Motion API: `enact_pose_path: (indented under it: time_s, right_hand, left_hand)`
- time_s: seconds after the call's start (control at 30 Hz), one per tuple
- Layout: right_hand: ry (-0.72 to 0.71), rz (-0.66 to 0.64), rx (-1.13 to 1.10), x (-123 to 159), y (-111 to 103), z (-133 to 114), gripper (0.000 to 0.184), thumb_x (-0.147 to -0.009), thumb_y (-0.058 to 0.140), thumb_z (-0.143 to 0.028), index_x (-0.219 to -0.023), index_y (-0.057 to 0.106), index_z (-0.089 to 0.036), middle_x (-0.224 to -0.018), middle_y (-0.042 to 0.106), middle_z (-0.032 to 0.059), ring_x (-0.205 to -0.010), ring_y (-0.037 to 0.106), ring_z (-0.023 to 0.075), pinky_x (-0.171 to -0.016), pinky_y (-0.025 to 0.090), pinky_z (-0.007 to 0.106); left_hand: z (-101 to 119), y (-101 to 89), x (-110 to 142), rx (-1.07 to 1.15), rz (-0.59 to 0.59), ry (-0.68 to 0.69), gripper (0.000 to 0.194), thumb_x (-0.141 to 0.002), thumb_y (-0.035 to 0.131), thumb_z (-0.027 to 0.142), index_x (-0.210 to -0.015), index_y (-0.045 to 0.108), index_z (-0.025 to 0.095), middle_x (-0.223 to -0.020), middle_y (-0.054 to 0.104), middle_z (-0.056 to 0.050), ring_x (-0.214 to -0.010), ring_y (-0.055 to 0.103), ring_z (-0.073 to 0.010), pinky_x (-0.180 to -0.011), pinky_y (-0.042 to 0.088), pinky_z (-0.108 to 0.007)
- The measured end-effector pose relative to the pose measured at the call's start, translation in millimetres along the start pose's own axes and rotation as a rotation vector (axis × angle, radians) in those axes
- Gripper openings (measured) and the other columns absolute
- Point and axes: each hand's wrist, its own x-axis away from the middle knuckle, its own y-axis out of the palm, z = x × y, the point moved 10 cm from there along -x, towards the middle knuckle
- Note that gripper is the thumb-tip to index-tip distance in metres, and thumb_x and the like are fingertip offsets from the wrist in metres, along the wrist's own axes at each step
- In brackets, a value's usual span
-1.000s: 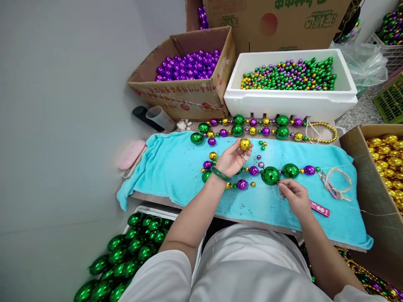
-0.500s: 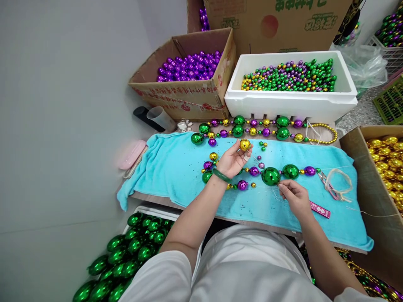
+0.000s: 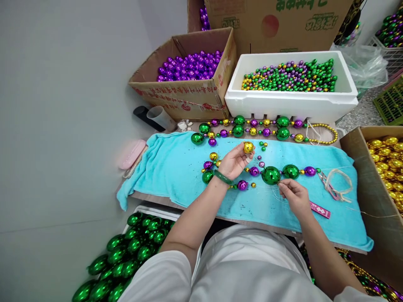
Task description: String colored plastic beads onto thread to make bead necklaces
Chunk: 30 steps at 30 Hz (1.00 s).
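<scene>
My left hand (image 3: 233, 161), with a green bangle on its wrist, pinches a gold bead (image 3: 248, 147) above the turquoise towel (image 3: 176, 167). My right hand (image 3: 293, 194) is closed in a pinch on a thin thread (image 3: 277, 193) just below a large green bead (image 3: 270, 175). That bead belongs to a part-strung strand (image 3: 289, 171) of green, purple and gold beads lying across the towel between my hands. A few small loose beads (image 3: 262, 145) lie near the gold bead.
A finished bead strand (image 3: 252, 128) lies along the towel's far edge. Behind stand a cardboard box of purple beads (image 3: 189, 67) and a white foam box of small mixed beads (image 3: 289, 75). Gold beads (image 3: 387, 163) fill a box at right; green balls (image 3: 126, 256) lie below left. Scissors (image 3: 329, 186) rest at right.
My left hand has shifted the gold bead slightly to the right. My right hand has stayed in place on the thread.
</scene>
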Motion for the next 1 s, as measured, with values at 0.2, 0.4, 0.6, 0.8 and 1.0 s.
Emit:
enact_pose_path:
  time_s: [0.2,0.4,0.6,0.8,1.0]
  right_hand:
    - [0.007,0.021,-0.006,-1.2,-0.7,0.5,0.022,-0.077,0.063,-0.04,-0.073,0.061,-0.018,-0.056,0.053,-0.0018,-0.05,0.047,0.0103,-0.048,0.04,0.024]
    - [0.035,0.014,-0.057,-2.0,2.7,2.6,0.024,-0.076,0.064,-0.041,-0.072,0.06,-0.018,-0.056,0.053,-0.0023,-0.05,0.046,0.0094,-0.046,0.039,0.022]
    - [0.112,0.048,-0.135,-0.2,2.2,16.7,0.026,-0.072,0.068,-0.042,-0.078,0.058,-0.018,-0.059,0.058,-0.0013,-0.05,0.05,0.0095,-0.043,0.038,0.021]
    - [0.202,-0.04,-0.161,3.9,3.8,32.6,0.033,-0.067,0.072,-0.042,-0.083,0.055,-0.019,-0.061,0.063,-0.0005,-0.048,0.053,0.0102,-0.041,0.037,0.02]
    - [0.224,-0.118,-0.061,7.6,11.7,29.7,0.032,-0.066,0.07,-0.047,-0.072,0.059,-0.018,-0.062,0.065,0.0018,-0.048,0.051,0.0101,-0.041,0.035,0.021]
  left_hand:
    - [-3.1,12.2,8.6,-0.124,-0.063,0.075,0.021,-0.075,0.068,0.015,-0.095,0.06,0.015,-0.092,0.069,-0.005,-0.082,0.067,-0.0141,-0.081,0.051,-0.029]
    - [-10.7,14.1,10.9,-0.134,-0.091,0.057,0.024,-0.073,0.071,0.02,-0.094,0.061,0.015,-0.092,0.068,-0.005,-0.082,0.067,-0.0154,-0.077,0.051,-0.028]
    - [-8.5,13.5,11.8,-0.227,-0.064,0.118,0.02,-0.069,0.074,0.019,-0.086,0.065,0.017,-0.091,0.068,-0.002,-0.08,0.065,-0.0136,-0.071,0.05,-0.027]
    - [8.9,19.2,16.1,-0.493,-0.057,0.257,0.011,-0.069,0.076,0.023,-0.077,0.071,0.016,-0.093,0.069,-0.004,-0.084,0.062,-0.0139,-0.071,0.047,-0.024]
    - [18.4,41.1,25.8,-0.692,-0.124,0.333,0.006,-0.071,0.072,0.02,-0.075,0.072,0.016,-0.081,0.068,-0.003,-0.076,0.059,-0.0131,-0.071,0.046,-0.025]
